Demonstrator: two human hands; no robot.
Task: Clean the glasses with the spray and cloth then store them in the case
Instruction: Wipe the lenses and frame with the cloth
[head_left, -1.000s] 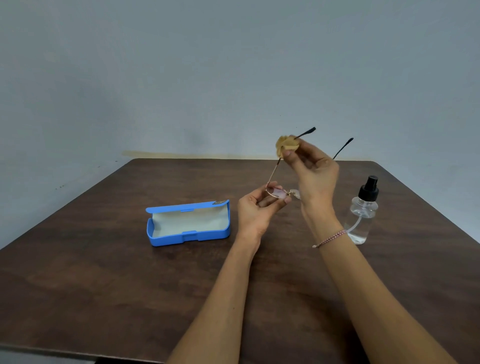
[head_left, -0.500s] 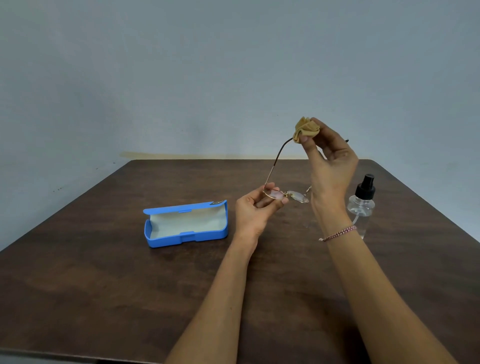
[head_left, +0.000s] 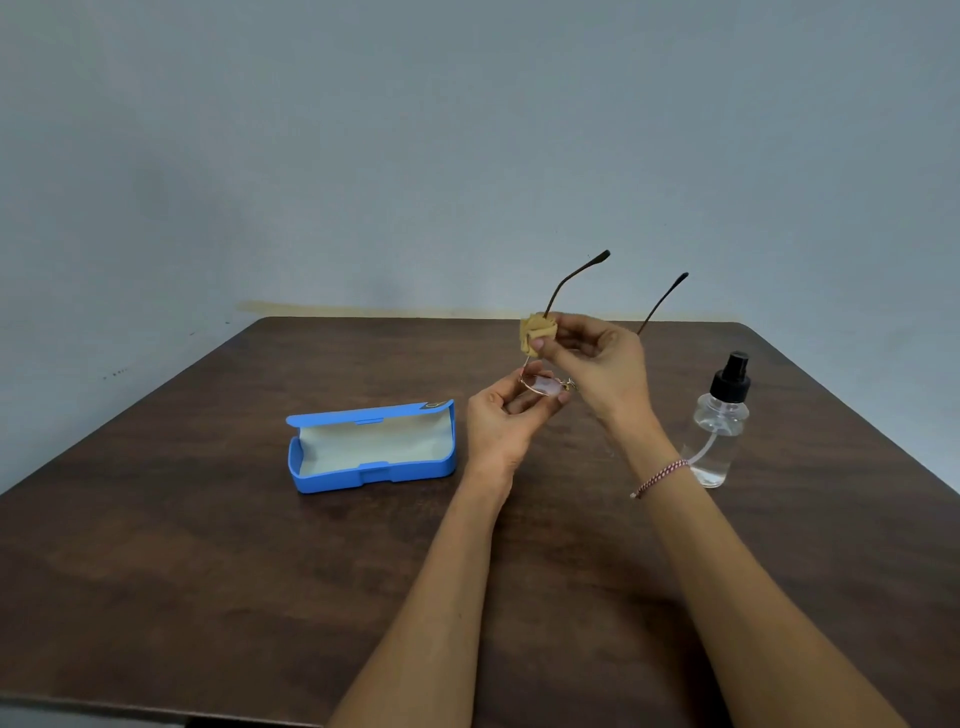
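The blue case (head_left: 371, 449) lies open on the dark wooden counter (head_left: 208, 545), its lid tipped back and its pale lining showing. Just right of the case, and raised off the counter, the left hand (head_left: 506, 421) has the glasses (head_left: 543, 385): its fingers (head_left: 563, 397) are curled in and pinch the thin gold rim of the front, with one lens showing pinkish between them. The two temple arms rise from the front, slanting up and away from the case, their dark tips against the grey-blue wall (head_left: 467, 156). A little farther right of the case and higher, the right hand (head_left: 602, 369) pinches a bunched tan cloth (head_left: 537, 330) around the temple arm nearer the case, low on that arm; thumb and forefinger are closed on the wad, the other fingers loosely bent. The second temple arm passes behind this hand. A woven bracelet (head_left: 660, 478) circles the right wrist. Well to the right of the case, past the right forearm, the spray bottle (head_left: 719, 426) stands upright on the counter, clear with a black pump top and a little liquid at the bottom, apart from both hands
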